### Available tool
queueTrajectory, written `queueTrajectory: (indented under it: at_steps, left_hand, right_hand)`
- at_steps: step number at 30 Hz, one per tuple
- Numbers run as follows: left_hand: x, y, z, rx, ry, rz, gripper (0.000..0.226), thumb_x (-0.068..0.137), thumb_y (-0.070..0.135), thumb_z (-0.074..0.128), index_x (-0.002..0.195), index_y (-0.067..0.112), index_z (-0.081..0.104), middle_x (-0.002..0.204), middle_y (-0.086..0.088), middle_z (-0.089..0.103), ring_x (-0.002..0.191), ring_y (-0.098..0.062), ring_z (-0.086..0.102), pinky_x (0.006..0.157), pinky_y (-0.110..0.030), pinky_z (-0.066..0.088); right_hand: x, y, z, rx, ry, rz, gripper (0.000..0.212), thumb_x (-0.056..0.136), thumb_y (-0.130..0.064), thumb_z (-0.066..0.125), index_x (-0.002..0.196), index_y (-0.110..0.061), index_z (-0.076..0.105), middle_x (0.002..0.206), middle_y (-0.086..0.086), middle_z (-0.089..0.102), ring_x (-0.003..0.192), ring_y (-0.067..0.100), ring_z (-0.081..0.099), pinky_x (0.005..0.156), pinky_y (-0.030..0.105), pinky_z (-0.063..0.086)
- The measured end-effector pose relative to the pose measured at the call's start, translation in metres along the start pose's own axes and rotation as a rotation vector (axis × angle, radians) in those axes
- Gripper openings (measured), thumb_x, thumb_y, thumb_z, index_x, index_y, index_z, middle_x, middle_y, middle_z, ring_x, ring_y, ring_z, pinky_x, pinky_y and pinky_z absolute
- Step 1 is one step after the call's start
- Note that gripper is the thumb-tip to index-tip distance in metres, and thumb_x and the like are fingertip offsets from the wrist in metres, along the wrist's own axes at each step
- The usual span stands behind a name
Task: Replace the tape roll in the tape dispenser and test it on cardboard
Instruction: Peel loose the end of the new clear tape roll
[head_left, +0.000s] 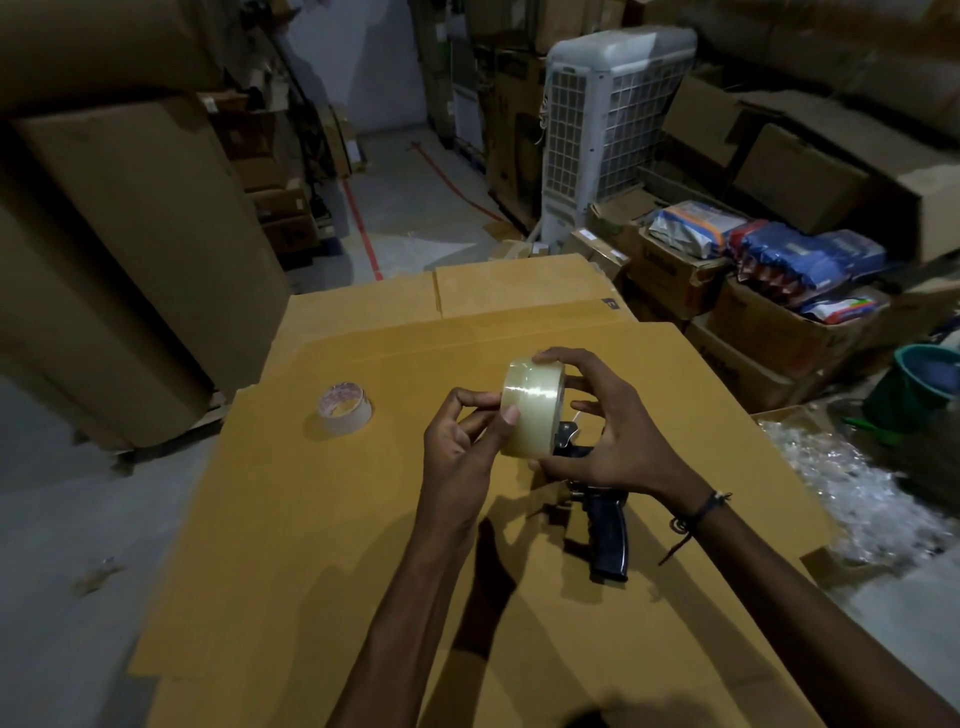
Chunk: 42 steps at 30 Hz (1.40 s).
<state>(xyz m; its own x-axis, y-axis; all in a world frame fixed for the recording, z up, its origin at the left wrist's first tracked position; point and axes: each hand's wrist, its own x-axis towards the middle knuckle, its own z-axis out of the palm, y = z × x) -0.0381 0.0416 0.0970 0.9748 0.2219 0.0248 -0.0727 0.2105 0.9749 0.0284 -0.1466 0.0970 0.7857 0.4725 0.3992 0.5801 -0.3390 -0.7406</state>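
A full roll of clear tape (531, 404) is held up on edge above the flat cardboard sheet (363, 519). My right hand (613, 431) grips it from the right, fingers over its top and thumb under it. My left hand (460, 441) pinches at the roll's left face with thumb and fingertips. Below the hands lies the black tape dispenser (602, 525) on the cardboard, handle toward me, its head hidden behind the roll and my right hand. A nearly empty tape core (344, 408) rests on the cardboard to the left.
Tall cardboard boxes (130, 270) stand at the left. A white air cooler (608, 130) is at the back. Open boxes with packaged goods (779, 291), a green bucket (919, 384) and crumpled clear plastic (852, 483) crowd the right side. Grey floor lies at the left.
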Motion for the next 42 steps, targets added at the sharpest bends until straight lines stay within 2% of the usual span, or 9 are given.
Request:
queueTrajectory:
  at_steps: [6, 11, 16, 18, 24, 29, 32, 38, 42]
  left_hand:
    - [0.000, -0.002, -0.003, 0.004, -0.028, 0.004, 0.015, 0.096, 0.012, 0.073, 0.103, 0.013, 0.060, 0.105, -0.009, 0.079, 0.098, -0.011, 0.074, 0.075, -0.020, 0.054]
    - [0.003, 0.004, -0.003, -0.025, -0.019, 0.008, 0.019, 0.089, 0.026, 0.075, 0.092, 0.017, 0.059, 0.088, -0.001, 0.075, 0.087, -0.009, 0.067, 0.071, -0.022, 0.050]
    - [0.003, 0.002, -0.004, -0.012, -0.040, 0.010, 0.017, 0.095, 0.006, 0.073, 0.092, 0.014, 0.058, 0.086, -0.001, 0.077, 0.090, -0.013, 0.071, 0.074, -0.026, 0.053]
    - [0.000, 0.000, -0.003, -0.002, -0.048, 0.006, 0.016, 0.096, 0.003, 0.070, 0.093, 0.011, 0.057, 0.085, 0.000, 0.077, 0.090, -0.013, 0.073, 0.073, -0.023, 0.055]
    - [0.001, 0.002, -0.004, -0.023, -0.043, 0.007, 0.016, 0.096, 0.007, 0.072, 0.095, 0.013, 0.057, 0.094, -0.006, 0.078, 0.095, -0.016, 0.074, 0.079, -0.026, 0.055]
    - [0.004, 0.010, -0.002, 0.010, 0.005, -0.055, 0.032, 0.095, 0.044, 0.070, 0.089, 0.016, 0.055, 0.090, 0.010, 0.077, 0.088, -0.003, 0.066, 0.087, -0.038, 0.043]
    - [0.006, 0.011, 0.000, 0.030, 0.040, -0.070, 0.027, 0.099, 0.035, 0.068, 0.091, 0.014, 0.053, 0.088, 0.008, 0.076, 0.082, -0.002, 0.064, 0.081, -0.035, 0.042]
    - [0.006, 0.008, -0.002, -0.010, -0.009, -0.081, 0.014, 0.097, 0.013, 0.070, 0.103, 0.015, 0.058, 0.097, -0.006, 0.079, 0.088, -0.011, 0.070, 0.082, -0.030, 0.048]
    - [0.007, 0.009, 0.000, 0.006, 0.029, -0.085, 0.020, 0.095, 0.027, 0.075, 0.101, 0.017, 0.059, 0.097, 0.000, 0.080, 0.091, -0.007, 0.070, 0.083, -0.031, 0.047]
  right_hand:
    - [0.000, -0.003, -0.003, 0.007, 0.014, -0.010, 0.091, 0.064, -0.034, 0.097, 0.143, -0.031, 0.052, 0.152, -0.014, 0.052, 0.138, 0.013, 0.055, 0.101, 0.058, 0.057]
    - [0.001, -0.002, -0.004, 0.034, -0.014, -0.061, 0.094, 0.063, -0.021, 0.100, 0.144, -0.021, 0.054, 0.154, -0.003, 0.050, 0.142, 0.022, 0.053, 0.101, 0.064, 0.055]
    - [0.003, -0.003, -0.006, 0.128, 0.013, 0.024, 0.087, 0.071, -0.040, 0.090, 0.147, -0.029, 0.049, 0.154, -0.018, 0.049, 0.140, 0.013, 0.056, 0.103, 0.056, 0.057]
    - [0.006, -0.004, -0.007, 0.117, 0.022, 0.047, 0.080, 0.073, -0.037, 0.091, 0.143, -0.030, 0.052, 0.151, -0.019, 0.051, 0.137, 0.013, 0.058, 0.101, 0.055, 0.058]
    - [0.009, -0.003, -0.005, 0.106, 0.029, 0.059, 0.083, 0.073, -0.032, 0.095, 0.145, -0.028, 0.053, 0.140, -0.018, 0.060, 0.119, 0.010, 0.067, 0.095, 0.050, 0.061]
    - [0.012, -0.005, -0.001, 0.030, 0.083, -0.055, 0.089, 0.064, -0.025, 0.103, 0.141, -0.021, 0.059, 0.145, -0.008, 0.059, 0.133, 0.014, 0.060, 0.102, 0.045, 0.057]
    - [0.012, -0.004, 0.002, 0.003, 0.090, -0.100, 0.089, 0.062, -0.023, 0.104, 0.139, -0.018, 0.062, 0.143, -0.004, 0.060, 0.135, 0.014, 0.058, 0.101, 0.040, 0.056]
    - [0.010, 0.001, 0.005, 0.094, 0.099, -0.010, 0.088, 0.066, -0.036, 0.098, 0.143, -0.026, 0.059, 0.148, -0.011, 0.059, 0.134, 0.012, 0.060, 0.102, 0.051, 0.058]
    - [0.010, 0.001, 0.007, 0.077, 0.112, -0.024, 0.087, 0.066, -0.039, 0.097, 0.143, -0.024, 0.059, 0.146, -0.008, 0.060, 0.133, 0.014, 0.060, 0.099, 0.053, 0.059]
